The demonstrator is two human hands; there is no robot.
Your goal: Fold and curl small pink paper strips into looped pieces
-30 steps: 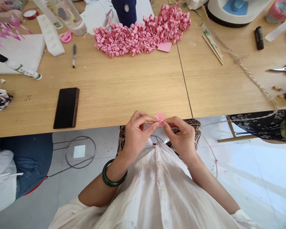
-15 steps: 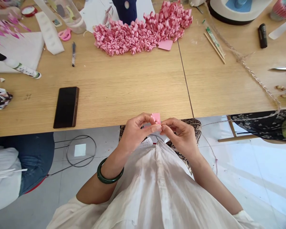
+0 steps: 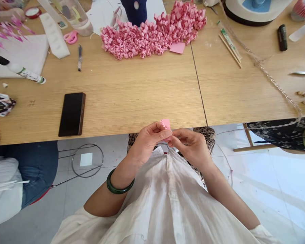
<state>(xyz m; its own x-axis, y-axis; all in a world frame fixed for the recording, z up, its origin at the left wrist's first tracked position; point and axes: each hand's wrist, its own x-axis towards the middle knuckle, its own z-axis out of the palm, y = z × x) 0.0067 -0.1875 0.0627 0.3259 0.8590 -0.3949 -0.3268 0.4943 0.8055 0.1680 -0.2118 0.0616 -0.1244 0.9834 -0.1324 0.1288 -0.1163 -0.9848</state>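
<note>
A small pink paper piece (image 3: 165, 124) with curled edges is pinched between both hands just in front of the table's near edge. My left hand (image 3: 148, 140), with a green bangle on its wrist, grips it from the left with thumb and fingers closed. My right hand (image 3: 190, 145) pinches it from the right. Far across the wooden table (image 3: 142, 91) lies a big heap of similar curled pink paper pieces (image 3: 152, 35), with one flat pink square (image 3: 177, 47) beside it.
A black phone (image 3: 72, 114) lies left of my hands. A glue tube (image 3: 20, 71), pen (image 3: 79, 58), pink scissors (image 3: 70, 36), chopsticks (image 3: 230, 47), twine (image 3: 271, 79), a black lighter (image 3: 282, 33) and metal scissors (image 3: 303, 72) lie around. Another person's leg in jeans (image 3: 22, 169) is at left.
Both hands have turned the pink piece slightly and shifted a little left; the piece now stands more upright above the fingertips.
</note>
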